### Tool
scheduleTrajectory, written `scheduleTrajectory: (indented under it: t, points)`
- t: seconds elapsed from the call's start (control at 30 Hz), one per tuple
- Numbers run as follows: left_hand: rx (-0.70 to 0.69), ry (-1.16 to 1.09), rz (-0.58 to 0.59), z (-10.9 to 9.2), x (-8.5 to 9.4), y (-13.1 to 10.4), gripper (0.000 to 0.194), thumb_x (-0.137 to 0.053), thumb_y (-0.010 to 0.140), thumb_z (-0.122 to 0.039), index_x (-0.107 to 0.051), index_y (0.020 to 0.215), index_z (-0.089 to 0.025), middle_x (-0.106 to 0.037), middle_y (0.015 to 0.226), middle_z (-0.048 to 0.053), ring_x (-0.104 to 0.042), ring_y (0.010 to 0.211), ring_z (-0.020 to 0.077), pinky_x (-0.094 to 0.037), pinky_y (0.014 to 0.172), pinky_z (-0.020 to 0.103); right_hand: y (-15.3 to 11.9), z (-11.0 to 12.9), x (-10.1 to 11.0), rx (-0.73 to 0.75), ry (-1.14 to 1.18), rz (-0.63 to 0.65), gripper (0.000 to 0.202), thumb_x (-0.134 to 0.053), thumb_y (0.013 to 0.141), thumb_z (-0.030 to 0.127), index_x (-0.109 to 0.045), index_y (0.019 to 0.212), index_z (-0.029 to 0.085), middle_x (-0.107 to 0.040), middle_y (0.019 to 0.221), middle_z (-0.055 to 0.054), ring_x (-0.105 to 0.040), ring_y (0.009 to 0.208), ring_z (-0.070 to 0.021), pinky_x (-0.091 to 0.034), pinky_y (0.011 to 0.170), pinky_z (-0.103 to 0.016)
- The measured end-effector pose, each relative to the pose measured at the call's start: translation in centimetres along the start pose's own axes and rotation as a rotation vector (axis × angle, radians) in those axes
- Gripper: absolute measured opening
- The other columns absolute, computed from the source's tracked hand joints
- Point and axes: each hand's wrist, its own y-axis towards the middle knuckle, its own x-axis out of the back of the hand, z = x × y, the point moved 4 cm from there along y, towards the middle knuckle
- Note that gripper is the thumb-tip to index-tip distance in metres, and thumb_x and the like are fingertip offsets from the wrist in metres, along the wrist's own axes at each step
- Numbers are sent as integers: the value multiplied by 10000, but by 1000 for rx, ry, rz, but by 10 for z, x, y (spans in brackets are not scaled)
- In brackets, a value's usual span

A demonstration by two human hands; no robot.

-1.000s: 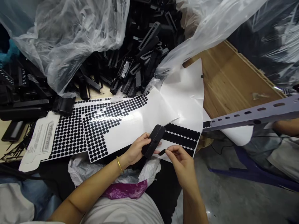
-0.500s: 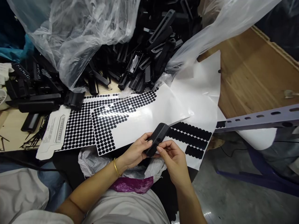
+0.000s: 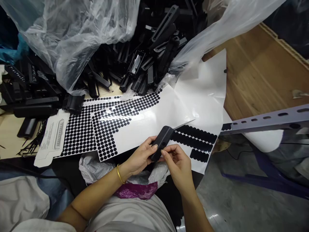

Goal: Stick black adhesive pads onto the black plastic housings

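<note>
A black plastic casing [image 3: 163, 139] with a ribbed, carbon-look surface is tilted up between my hands, above the sheets' front edge. My left hand [image 3: 142, 156] grips its left side, thumb on top and fingers beneath. At its lower right side, my right hand [image 3: 177, 162] is closed, with thumb and forefinger pinched against the edge. Whether a small piece sits in that pinch is hidden. A dark round spot shows on the casing's face. Beyond its far end, a thin pale pointed sliver [image 3: 184, 123] shows; I cannot tell whether it belongs to the casing.
White sheets bear rows of black round stickers [image 3: 79, 132] and, at right, black sticker strips [image 3: 195, 138]. Behind lie heaped black plastic parts [image 3: 142, 71] under clear plastic bags [image 3: 79, 42]. A cardboard cutout [image 3: 51, 138] lies left. A perforated metal bar [image 3: 265, 120] juts out at right.
The view has shifted slightly, moving the surroundings a little left in the picture. Both hands keep nearly the same hold on the casing.
</note>
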Motion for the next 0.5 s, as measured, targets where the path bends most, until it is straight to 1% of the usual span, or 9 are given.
scheduleTrajectory:
  t: [0.2, 0.3, 0.37, 0.5]
  points:
    - [7, 5, -4, -2, 0, 0, 264, -639, 768, -254, -578, 1021, -210, -594, 830, -4, -541, 768, 98, -462, 730, 237, 0, -2, 2, 48, -122, -31, 150, -588, 793, 336, -551, 755, 196, -490, 637, 33, -468, 549, -108, -445, 543, -249]
    - [2, 64, 11, -2, 1, 0, 357, -654, 721, -183, -554, 1062, -219, -584, 843, -10, -536, 780, 104, -448, 775, 255, 0, 0, 1, 63, -159, -40, 136, -575, 800, 319, -552, 748, 195, -467, 608, 43, -456, 538, -106, -423, 533, -241]
    - [-33, 130, 31, -3, 2, -1, 442, -665, 698, -148, -524, 1109, -230, -578, 870, -13, -535, 810, 110, -430, 808, 258, 0, 2, 1, 76, -185, -50, 127, -572, 800, 306, -554, 742, 194, -458, 593, 49, -453, 536, -105, -412, 535, -238]
    - [-103, 254, 64, -2, 3, 0, 492, -637, 727, -153, -467, 1182, -235, -578, 966, 7, -529, 915, 138, -398, 887, 283, 0, 4, 0, 108, -220, -78, 114, -569, 800, 292, -561, 744, 194, -448, 583, 55, -426, 532, -99, -393, 534, -231]
